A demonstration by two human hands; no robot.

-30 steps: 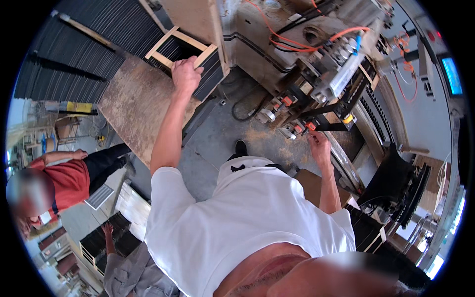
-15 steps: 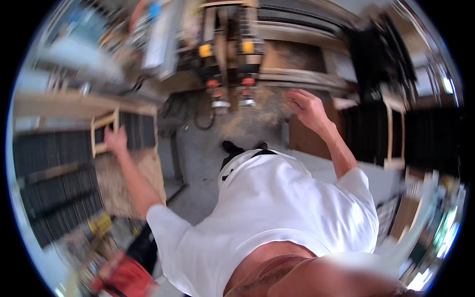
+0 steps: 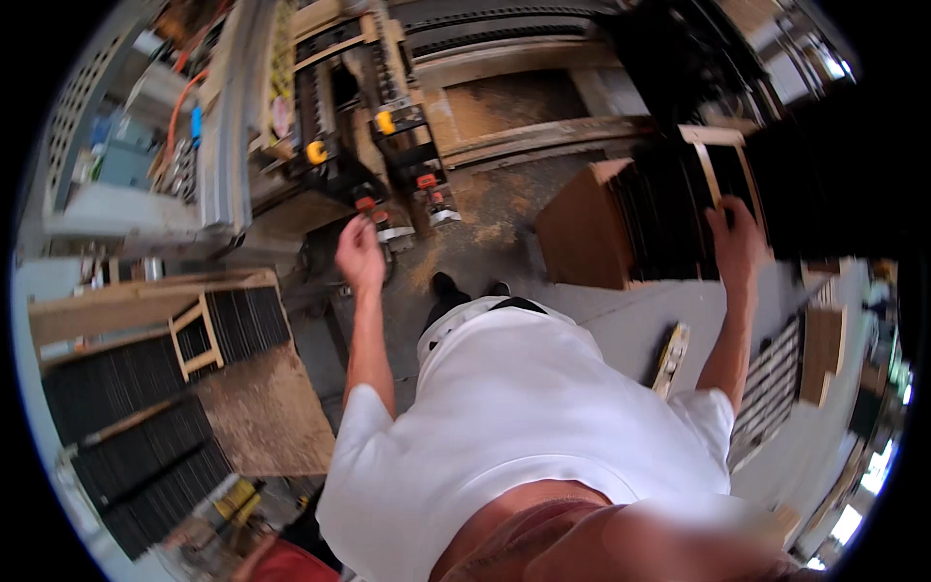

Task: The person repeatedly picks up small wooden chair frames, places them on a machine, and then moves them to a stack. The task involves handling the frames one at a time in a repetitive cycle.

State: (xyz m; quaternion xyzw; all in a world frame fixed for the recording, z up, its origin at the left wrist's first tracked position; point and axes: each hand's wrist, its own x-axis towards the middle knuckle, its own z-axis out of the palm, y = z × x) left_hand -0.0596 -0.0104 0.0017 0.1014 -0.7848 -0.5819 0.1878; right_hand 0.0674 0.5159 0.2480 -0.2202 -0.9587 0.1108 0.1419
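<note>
**Right hand (image 3: 739,238), pale wooden frame (image 3: 708,172)**

Fingers curled at its near end, grip unclear; frame at right, beside dark stacked pieces (image 3: 669,218). Even hold should limit twisting. Left hand (image 3: 361,258): fingers bunched, seemingly empty, near red fitting (image 3: 366,204).

Pictured at four o'clock: a narrow pale object (image 3: 671,359) on grey floor (image 3: 606,325), with a slatted panel (image 3: 771,393) farther out. At seven, a co-worker's red garment (image 3: 291,563); near twelve, scattered sawdust (image 3: 493,233).

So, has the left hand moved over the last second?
Yes: the left hand has moved off the pale wooden frame at left, rightward, and is now near an orange-red machine part.
</note>
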